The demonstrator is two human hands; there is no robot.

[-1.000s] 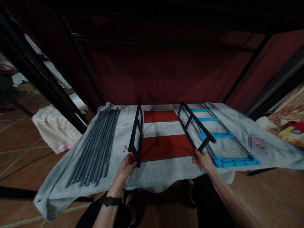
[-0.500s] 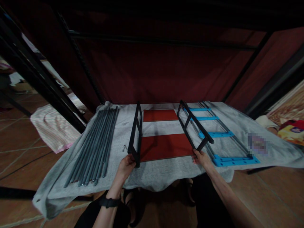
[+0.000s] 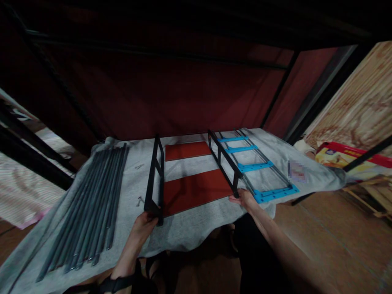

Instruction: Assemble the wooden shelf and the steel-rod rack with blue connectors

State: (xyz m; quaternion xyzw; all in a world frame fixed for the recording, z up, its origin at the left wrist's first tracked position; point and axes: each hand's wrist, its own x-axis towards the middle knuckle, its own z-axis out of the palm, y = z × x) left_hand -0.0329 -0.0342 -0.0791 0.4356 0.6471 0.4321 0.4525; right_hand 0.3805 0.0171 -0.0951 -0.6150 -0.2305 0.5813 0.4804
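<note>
Fingers of my left hand (image 3: 144, 227) are closed on the near lower corner of a black side frame (image 3: 152, 175), standing on edge. My right hand (image 3: 246, 199) grips the near end of a second black side frame (image 3: 227, 155), which leans outward at the top. Between the frames lie two flat red-brown boards: a larger near board (image 3: 199, 190) and a smaller far board (image 3: 187, 151). To the right of my right hand lies a ladder-like assembly of dark tubes with blue crosspieces (image 3: 277, 193).
A row of grey tubes (image 3: 88, 204) lies at the left on the grey cloth (image 3: 180, 232). Small metal pieces (image 3: 140, 201) sit beside the left frame. Black posts (image 3: 330, 87) and a dark red panel (image 3: 171, 98) rise behind. A red-and-yellow package (image 3: 346, 157) is at the right.
The view has shifted to the right. The right frame stands more upright, its near end lower and closer to the cloth. Both hands keep hold of the frames.
</note>
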